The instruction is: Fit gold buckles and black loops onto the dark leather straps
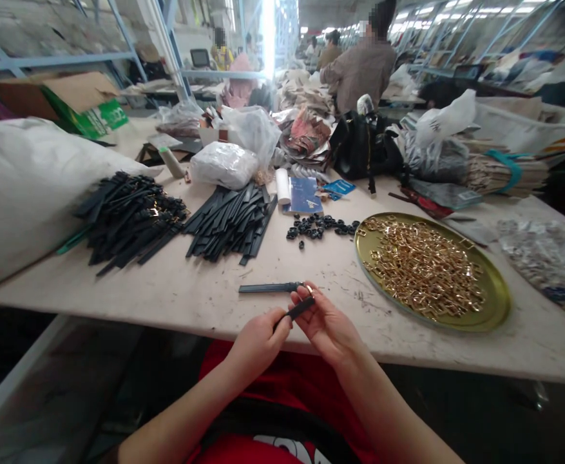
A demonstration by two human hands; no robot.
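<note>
Near the table's front edge, my left hand (263, 335) is closed round one end of a short black strap (301, 308). My right hand (325, 322) holds the strap's other end, where a gold buckle (310, 292) sits at the fingertips. Just beyond my hands another black strap (265, 288) lies flat on the table (166, 290). To the right stands a round gold tray (499, 303) with many gold buckles (427, 267). Small black loops (318, 225) are scattered left of the tray.
Two piles of black straps, one at the left (127, 219) and one nearer the middle (234, 219), lie beyond my hands. Behind them are a white roll (283, 187), a blue booklet (304, 195), plastic bags and a black bag (366, 145). A person (364, 64) stands farther back.
</note>
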